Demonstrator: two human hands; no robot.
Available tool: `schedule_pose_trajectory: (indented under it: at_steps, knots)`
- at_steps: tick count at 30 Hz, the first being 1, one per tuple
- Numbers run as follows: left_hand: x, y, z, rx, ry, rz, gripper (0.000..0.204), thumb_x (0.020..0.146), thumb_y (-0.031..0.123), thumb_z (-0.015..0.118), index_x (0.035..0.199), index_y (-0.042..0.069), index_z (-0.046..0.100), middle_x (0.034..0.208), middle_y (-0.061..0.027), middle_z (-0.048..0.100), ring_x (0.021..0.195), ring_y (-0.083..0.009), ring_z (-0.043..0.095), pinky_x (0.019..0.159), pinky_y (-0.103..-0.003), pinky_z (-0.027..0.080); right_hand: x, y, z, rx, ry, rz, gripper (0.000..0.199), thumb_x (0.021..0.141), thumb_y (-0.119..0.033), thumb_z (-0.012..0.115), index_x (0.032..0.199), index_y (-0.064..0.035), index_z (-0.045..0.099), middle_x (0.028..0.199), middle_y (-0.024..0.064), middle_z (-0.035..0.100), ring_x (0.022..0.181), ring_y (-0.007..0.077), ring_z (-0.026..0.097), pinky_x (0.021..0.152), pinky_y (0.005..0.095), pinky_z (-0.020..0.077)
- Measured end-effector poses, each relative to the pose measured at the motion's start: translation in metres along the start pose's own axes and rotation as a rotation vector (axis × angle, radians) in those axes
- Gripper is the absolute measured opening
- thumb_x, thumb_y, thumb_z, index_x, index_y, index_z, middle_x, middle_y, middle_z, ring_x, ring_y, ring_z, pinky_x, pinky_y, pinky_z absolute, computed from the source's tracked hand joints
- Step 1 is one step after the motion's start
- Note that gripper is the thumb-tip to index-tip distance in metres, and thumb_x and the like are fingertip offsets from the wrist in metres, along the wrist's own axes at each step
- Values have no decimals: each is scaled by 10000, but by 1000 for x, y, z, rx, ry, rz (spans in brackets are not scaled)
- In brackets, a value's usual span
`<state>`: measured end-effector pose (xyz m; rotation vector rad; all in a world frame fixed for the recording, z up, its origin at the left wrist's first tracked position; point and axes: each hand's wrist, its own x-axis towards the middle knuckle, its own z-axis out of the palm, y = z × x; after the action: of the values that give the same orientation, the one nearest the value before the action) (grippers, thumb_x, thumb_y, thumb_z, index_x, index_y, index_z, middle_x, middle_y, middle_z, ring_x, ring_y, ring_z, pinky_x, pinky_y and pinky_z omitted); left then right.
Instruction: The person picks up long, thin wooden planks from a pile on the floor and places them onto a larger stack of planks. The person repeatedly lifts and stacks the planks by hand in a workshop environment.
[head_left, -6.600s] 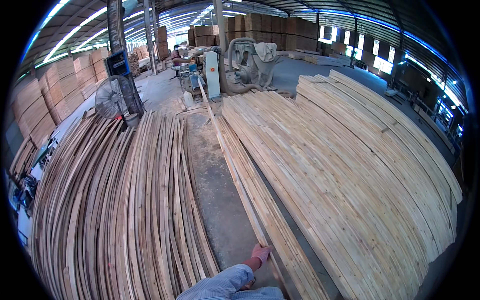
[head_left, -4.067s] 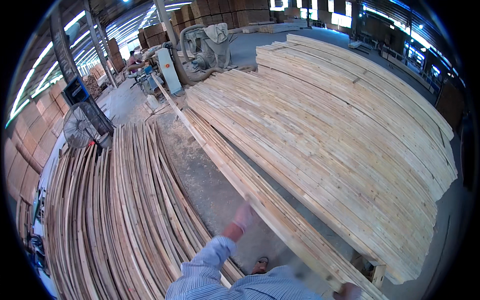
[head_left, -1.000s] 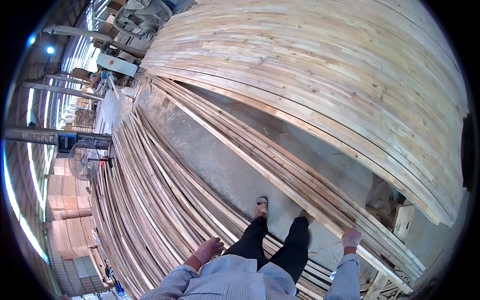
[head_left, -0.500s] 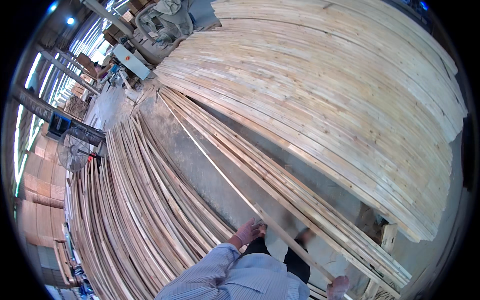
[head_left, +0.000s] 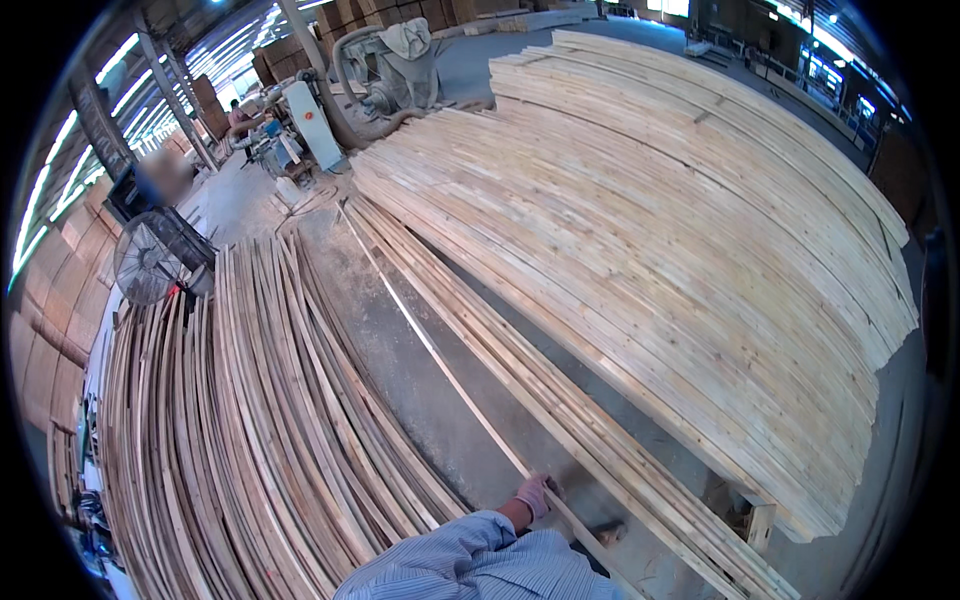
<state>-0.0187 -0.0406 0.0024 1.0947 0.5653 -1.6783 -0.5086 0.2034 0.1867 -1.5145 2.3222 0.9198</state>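
My left hand (head_left: 535,494), in a pinkish glove, is closed around a long, thin wooden strip (head_left: 464,393) in the lower middle. The strip runs diagonally from the far left, past my hand, to the lower edge. My right hand is out of sight. Just to the right of this strip lies a bundle of similar long strips (head_left: 540,396), side by side on the same slant. On my left a wide spread of bent, rougher strips (head_left: 270,400) fans out.
A large, broad stack of pale boards (head_left: 650,250) fills the right side. Farther off stand a fan (head_left: 148,262), a light control cabinet (head_left: 313,125) and a covered machine (head_left: 400,65). A person (head_left: 238,113) is far back. Grey floor (head_left: 400,370) shows between the strips.
My left hand has moved right and closed on the strip, where it was apart from it before. My right hand has dropped out of view. The view has tilted up.
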Motion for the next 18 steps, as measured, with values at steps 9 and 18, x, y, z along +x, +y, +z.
schedule_pose_trajectory:
  at_steps: [9,18]
  knots:
    - [-24,5,-18,43,168,194,181,912,274,585,874,105,535,741,-84,551,715,-309,590,662,-558,514,41,6,58,127,78,-131,318,866,-381,571,1040,-134,671,1043,145,680,1004,350,647,864,484,517]
    - [-50,87,3,79,216,365,309,878,369,616,981,84,554,740,-93,553,587,-287,574,539,-472,504,68,-52,36,311,59,-394,329,842,-368,605,1028,-106,675,1070,185,676,1043,384,633,887,503,513]
